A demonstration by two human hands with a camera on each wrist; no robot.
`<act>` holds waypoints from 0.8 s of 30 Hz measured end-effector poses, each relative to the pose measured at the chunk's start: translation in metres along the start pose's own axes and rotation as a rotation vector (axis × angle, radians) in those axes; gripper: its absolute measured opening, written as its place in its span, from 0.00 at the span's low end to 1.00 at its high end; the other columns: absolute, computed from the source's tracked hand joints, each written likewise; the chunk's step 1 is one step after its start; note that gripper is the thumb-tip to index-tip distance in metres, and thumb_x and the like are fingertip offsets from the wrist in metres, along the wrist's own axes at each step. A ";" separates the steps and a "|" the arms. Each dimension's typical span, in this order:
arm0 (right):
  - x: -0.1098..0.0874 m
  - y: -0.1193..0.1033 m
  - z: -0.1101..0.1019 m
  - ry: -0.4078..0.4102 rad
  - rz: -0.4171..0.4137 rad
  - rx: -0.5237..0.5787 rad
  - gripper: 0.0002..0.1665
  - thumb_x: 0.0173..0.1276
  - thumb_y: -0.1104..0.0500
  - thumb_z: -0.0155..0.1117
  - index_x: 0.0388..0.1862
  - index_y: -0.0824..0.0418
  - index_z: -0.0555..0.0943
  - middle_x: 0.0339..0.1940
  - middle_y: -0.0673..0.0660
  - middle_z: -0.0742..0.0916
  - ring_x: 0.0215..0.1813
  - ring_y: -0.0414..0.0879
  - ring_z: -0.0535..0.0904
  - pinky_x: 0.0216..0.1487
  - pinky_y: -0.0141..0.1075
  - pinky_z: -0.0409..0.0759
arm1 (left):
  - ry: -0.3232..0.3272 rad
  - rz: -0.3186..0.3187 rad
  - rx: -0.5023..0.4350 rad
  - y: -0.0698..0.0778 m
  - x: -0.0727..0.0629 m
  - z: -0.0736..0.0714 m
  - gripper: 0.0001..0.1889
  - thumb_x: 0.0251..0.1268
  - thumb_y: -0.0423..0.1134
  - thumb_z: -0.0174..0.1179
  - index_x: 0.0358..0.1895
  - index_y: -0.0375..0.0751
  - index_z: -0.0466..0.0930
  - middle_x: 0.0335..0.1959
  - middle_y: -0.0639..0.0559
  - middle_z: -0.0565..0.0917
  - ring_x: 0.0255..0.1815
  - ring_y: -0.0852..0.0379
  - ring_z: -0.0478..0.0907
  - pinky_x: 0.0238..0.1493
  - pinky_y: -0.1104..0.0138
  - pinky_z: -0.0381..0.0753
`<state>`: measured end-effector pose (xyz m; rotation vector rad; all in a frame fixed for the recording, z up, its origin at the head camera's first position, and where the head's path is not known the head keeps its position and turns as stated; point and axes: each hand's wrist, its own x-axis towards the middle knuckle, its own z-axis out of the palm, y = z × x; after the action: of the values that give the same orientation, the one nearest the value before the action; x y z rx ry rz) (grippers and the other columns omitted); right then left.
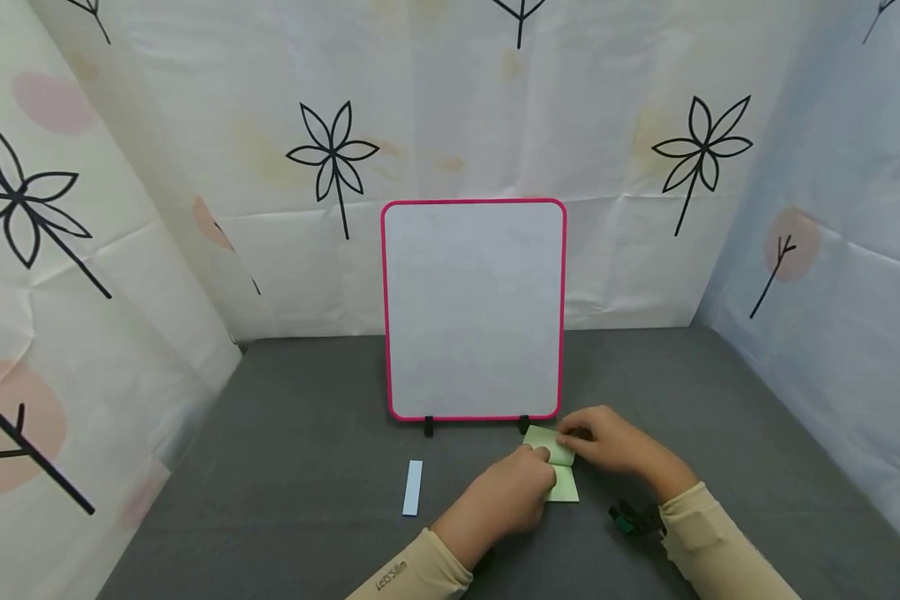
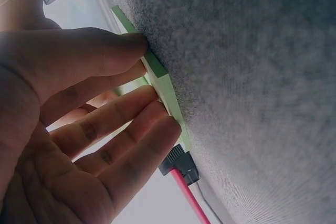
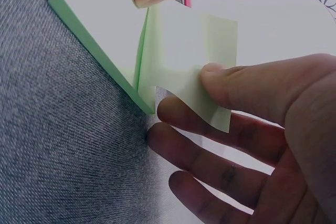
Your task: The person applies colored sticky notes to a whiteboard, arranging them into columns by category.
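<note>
The patterned cloth backdrop (image 1: 510,125) bounds the work area at the rear and on both sides. The gray tabletop (image 1: 307,417) runs up to it, with wide margins left and right of the whiteboard (image 1: 474,308). The board's pink-edged frame stands at the rear on two black feet (image 1: 429,427). The right hand (image 1: 607,442) pinches the free end of a raised sheet (image 3: 178,45) between thumb and index finger; its remaining fingers are spread apart. The left hand (image 1: 510,492) grips the green pad (image 1: 566,487), thumb and fingers against its edges. The pad lies on the tabletop in front of the board's lower right corner. The sheet bends up from the pad near the right foot; contact with that foot cannot be determined. The blue strip (image 1: 412,487) lies flat, apart from the left hand, in front of the left foot.
</note>
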<state>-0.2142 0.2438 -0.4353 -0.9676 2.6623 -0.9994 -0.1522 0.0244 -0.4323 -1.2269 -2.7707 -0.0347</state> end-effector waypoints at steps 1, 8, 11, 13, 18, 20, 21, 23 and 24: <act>0.000 0.000 0.000 0.002 -0.001 -0.004 0.06 0.78 0.60 0.66 0.41 0.57 0.89 0.36 0.47 0.89 0.35 0.32 0.77 0.36 0.32 0.78 | 0.003 0.003 0.000 0.000 0.000 0.000 0.05 0.61 0.32 0.71 0.31 0.49 0.89 0.33 0.56 0.82 0.32 0.59 0.74 0.37 0.72 0.76; -0.001 -0.002 -0.002 0.019 0.001 -0.031 0.06 0.78 0.60 0.66 0.41 0.57 0.89 0.38 0.48 0.90 0.37 0.34 0.80 0.37 0.34 0.80 | 0.026 0.013 -0.008 -0.002 0.000 0.001 0.06 0.59 0.32 0.72 0.29 0.49 0.88 0.32 0.56 0.81 0.31 0.58 0.75 0.35 0.71 0.76; -0.002 -0.001 -0.003 0.027 0.004 -0.035 0.06 0.78 0.60 0.66 0.42 0.57 0.89 0.39 0.48 0.90 0.38 0.34 0.81 0.38 0.34 0.81 | 0.047 0.020 0.001 -0.003 0.000 0.002 0.07 0.57 0.32 0.73 0.27 0.51 0.87 0.30 0.58 0.80 0.30 0.59 0.75 0.33 0.72 0.74; -0.002 0.000 -0.003 0.038 0.006 -0.044 0.06 0.78 0.60 0.66 0.43 0.57 0.90 0.40 0.49 0.90 0.39 0.35 0.82 0.38 0.35 0.82 | 0.055 0.026 0.002 -0.004 0.000 0.002 0.08 0.56 0.32 0.73 0.26 0.51 0.87 0.30 0.58 0.80 0.29 0.59 0.75 0.32 0.72 0.73; -0.002 0.004 -0.005 0.057 0.015 -0.077 0.06 0.78 0.59 0.67 0.43 0.56 0.89 0.40 0.48 0.90 0.40 0.36 0.83 0.40 0.35 0.83 | 0.061 0.033 0.001 -0.005 0.001 0.003 0.10 0.55 0.32 0.73 0.24 0.52 0.86 0.29 0.59 0.79 0.29 0.59 0.75 0.31 0.73 0.72; -0.002 0.005 -0.005 0.058 0.017 -0.082 0.06 0.78 0.59 0.67 0.43 0.56 0.89 0.40 0.48 0.90 0.40 0.37 0.84 0.40 0.36 0.83 | 0.062 0.035 0.001 -0.005 0.002 0.004 0.10 0.54 0.32 0.73 0.24 0.52 0.86 0.29 0.59 0.80 0.29 0.60 0.75 0.31 0.73 0.72; -0.002 0.005 -0.005 0.059 0.018 -0.084 0.06 0.78 0.58 0.67 0.43 0.56 0.89 0.40 0.48 0.90 0.40 0.37 0.84 0.40 0.36 0.83 | 0.061 0.035 -0.002 -0.005 0.002 0.004 0.09 0.54 0.32 0.73 0.24 0.52 0.86 0.29 0.58 0.80 0.29 0.59 0.75 0.31 0.73 0.72; -0.003 0.006 -0.005 0.063 0.018 -0.086 0.06 0.78 0.58 0.67 0.43 0.56 0.89 0.40 0.48 0.90 0.40 0.37 0.84 0.41 0.36 0.84 | 0.061 0.038 -0.003 -0.005 0.003 0.004 0.09 0.55 0.31 0.73 0.24 0.52 0.86 0.29 0.58 0.80 0.28 0.60 0.75 0.30 0.73 0.72; -0.003 0.006 -0.006 0.066 0.019 -0.085 0.06 0.77 0.58 0.67 0.43 0.57 0.89 0.40 0.48 0.90 0.41 0.38 0.84 0.41 0.36 0.84 | 0.064 0.040 0.002 -0.005 0.003 0.004 0.09 0.55 0.31 0.72 0.24 0.52 0.86 0.28 0.59 0.80 0.28 0.60 0.75 0.30 0.73 0.72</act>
<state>-0.2167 0.2521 -0.4350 -0.9387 2.7831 -0.9368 -0.1583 0.0229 -0.4361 -1.2570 -2.6908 -0.0667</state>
